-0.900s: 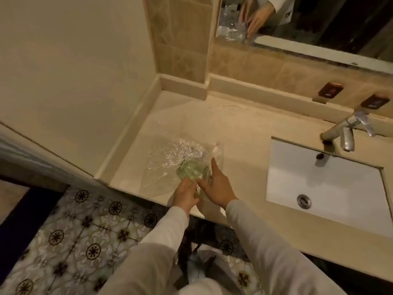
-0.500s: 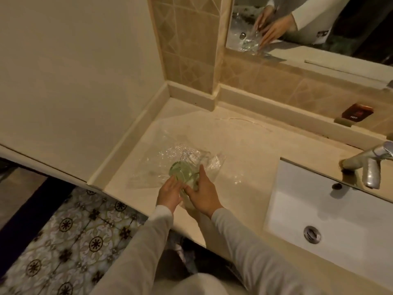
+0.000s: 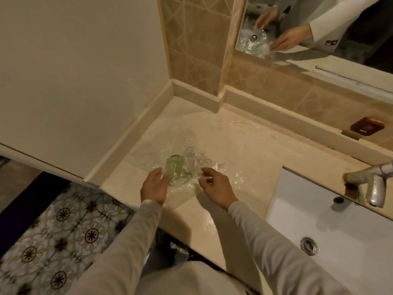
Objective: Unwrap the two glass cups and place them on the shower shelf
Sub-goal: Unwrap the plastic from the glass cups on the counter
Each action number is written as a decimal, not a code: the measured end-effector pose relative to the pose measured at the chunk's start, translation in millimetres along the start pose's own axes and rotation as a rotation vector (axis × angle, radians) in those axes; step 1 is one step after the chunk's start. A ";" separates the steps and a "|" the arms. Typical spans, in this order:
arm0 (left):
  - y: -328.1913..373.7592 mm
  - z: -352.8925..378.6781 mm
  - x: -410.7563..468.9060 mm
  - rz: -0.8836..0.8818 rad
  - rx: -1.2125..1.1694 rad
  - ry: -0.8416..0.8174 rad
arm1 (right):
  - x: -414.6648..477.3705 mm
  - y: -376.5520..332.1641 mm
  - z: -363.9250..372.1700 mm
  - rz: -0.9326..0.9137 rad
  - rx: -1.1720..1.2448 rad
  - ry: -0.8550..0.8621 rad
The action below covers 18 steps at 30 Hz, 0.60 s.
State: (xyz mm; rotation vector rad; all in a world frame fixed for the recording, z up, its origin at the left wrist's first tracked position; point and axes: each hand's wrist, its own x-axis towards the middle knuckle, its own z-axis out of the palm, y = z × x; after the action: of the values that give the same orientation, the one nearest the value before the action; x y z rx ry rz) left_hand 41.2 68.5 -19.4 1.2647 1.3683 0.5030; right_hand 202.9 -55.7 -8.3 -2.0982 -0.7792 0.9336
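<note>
A green glass cup (image 3: 177, 170) lies on its side on the counter, mouth toward me, on a sheet of clear plastic wrap (image 3: 146, 152). A clear glass cup (image 3: 192, 158) lies right behind it, partly under crumpled wrap. My left hand (image 3: 154, 186) is just left of the green cup's mouth, fingers apart, resting at the wrap's edge. My right hand (image 3: 217, 186) is to the right of the cups, its fingertips pinching a fold of the wrap. No shower shelf is in view.
The beige counter (image 3: 244, 150) ends at a wall on the left and a tiled backsplash with a mirror (image 3: 319, 28) behind. A white sink (image 3: 340, 231) and a metal tap (image 3: 374, 188) are to the right. Patterned floor tiles (image 3: 63, 231) lie below left.
Both hands were together on the wrapped green cup; now they have spread apart and the green cup lies uncovered. My view has moved closer and to the left.
</note>
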 end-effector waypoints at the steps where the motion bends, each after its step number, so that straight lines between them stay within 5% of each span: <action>1: -4.5 -2.3 -8.1 0.039 0.033 0.054 | 4.1 6.7 -11.6 0.004 -0.042 0.039; 7: -39.4 -9.0 -37.6 -0.097 0.169 -0.030 | 38.4 27.1 -63.1 0.036 -0.242 0.052; 18: -60.1 -6.6 -50.0 -0.130 0.201 0.165 | 66.2 21.5 -72.4 -0.018 -0.450 -0.095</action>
State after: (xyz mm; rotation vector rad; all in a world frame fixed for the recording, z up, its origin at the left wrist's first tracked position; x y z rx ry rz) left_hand 0.8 7.6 -47.9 1.3072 1.6615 0.3933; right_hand 302.5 -44.5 -14.1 -2.4352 -1.1409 0.9166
